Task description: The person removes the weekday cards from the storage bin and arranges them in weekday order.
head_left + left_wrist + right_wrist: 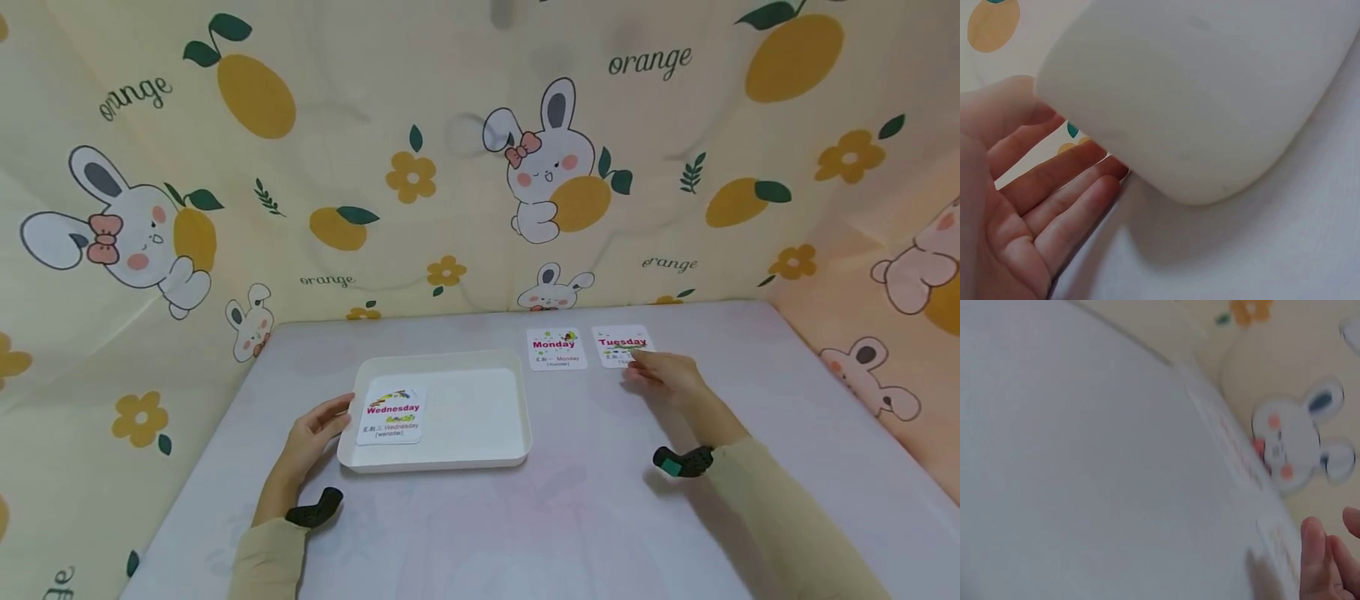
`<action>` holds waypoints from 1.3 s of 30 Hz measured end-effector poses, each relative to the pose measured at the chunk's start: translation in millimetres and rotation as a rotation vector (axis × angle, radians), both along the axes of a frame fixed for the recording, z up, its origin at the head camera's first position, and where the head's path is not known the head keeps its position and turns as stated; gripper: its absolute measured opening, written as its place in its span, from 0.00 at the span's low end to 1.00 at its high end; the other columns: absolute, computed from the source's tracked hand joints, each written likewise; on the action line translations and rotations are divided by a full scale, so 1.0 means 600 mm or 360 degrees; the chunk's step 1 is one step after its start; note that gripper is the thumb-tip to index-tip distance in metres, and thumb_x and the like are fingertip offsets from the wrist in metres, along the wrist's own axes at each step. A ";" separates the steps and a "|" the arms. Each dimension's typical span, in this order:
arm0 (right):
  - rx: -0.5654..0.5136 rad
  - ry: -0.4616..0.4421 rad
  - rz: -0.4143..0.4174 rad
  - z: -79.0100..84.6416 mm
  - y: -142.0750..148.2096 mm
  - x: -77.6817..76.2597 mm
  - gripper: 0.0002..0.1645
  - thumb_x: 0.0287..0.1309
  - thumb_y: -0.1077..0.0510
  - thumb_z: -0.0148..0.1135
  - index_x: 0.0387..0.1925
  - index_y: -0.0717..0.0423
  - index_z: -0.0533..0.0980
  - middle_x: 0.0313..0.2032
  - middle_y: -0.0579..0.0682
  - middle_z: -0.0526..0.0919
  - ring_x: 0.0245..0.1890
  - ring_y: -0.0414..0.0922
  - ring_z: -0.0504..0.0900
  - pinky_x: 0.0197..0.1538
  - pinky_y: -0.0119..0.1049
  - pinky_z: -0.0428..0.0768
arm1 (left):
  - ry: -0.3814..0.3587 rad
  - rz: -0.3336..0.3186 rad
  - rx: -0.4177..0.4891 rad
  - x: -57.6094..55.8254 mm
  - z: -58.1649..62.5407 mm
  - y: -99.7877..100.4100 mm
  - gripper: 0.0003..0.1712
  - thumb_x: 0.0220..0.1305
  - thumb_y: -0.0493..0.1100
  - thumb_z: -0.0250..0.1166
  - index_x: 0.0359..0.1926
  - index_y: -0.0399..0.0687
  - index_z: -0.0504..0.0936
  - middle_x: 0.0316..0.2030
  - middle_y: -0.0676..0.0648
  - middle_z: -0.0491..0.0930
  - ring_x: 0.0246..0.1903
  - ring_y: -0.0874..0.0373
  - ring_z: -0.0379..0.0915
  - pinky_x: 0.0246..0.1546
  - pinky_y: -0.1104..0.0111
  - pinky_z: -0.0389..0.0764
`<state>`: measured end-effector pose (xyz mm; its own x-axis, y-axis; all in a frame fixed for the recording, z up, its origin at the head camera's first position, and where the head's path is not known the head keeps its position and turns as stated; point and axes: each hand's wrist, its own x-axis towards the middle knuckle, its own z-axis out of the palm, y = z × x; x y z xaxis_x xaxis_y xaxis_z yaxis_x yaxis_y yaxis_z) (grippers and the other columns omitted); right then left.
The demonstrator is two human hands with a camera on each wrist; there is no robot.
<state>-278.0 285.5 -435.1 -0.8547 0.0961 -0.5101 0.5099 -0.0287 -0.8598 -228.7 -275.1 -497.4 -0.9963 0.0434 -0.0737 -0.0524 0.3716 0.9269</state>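
A white tray (472, 417) lies on the table, with a Wednesday card (392, 417) in its left part. My left hand (311, 437) is at the tray's left edge. In the left wrist view its fingers (1063, 228) are fairly straight, and the fingertips meet the edge. A Monday card (557, 350) and a Tuesday card (615, 342) lie side by side behind the tray, to the right. My right hand (675, 383) is over the lower right of the Tuesday card, hiding part of it. In the right wrist view its fingers (1314, 550) show at the lower right corner.
The pale table (525, 533) is bounded at the back by a cream cloth (450, 100) printed with rabbits and oranges. Similar cloth hangs at both sides. Each wrist carries a dark band (682, 461).
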 end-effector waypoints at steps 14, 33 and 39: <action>-0.0278 0.0151 0.0327 0.017 -0.087 0.045 0.28 0.70 0.56 0.50 0.62 0.71 0.62 0.30 0.43 0.85 0.32 0.36 0.85 0.41 0.24 0.83 | 0.0009 -0.0026 0.0028 -0.004 0.002 -0.001 0.30 0.68 0.51 0.59 0.67 0.45 0.67 0.69 0.40 0.66 0.49 0.85 0.69 0.50 0.88 0.72; -0.0207 0.0195 0.0569 0.030 -0.182 0.081 0.28 0.69 0.57 0.51 0.60 0.75 0.64 0.32 0.44 0.86 0.33 0.37 0.86 0.43 0.27 0.85 | -0.0005 -0.0019 0.0031 0.001 0.005 0.002 0.30 0.68 0.50 0.59 0.67 0.46 0.68 0.68 0.41 0.68 0.51 0.80 0.70 0.50 0.88 0.71; -0.0238 0.0213 0.0652 0.030 -0.218 0.088 0.26 0.68 0.58 0.51 0.59 0.76 0.65 0.33 0.45 0.86 0.34 0.37 0.86 0.43 0.27 0.85 | -0.0008 -0.0013 0.0030 0.001 0.004 0.001 0.29 0.68 0.50 0.59 0.67 0.46 0.68 0.69 0.42 0.68 0.50 0.82 0.69 0.50 0.88 0.71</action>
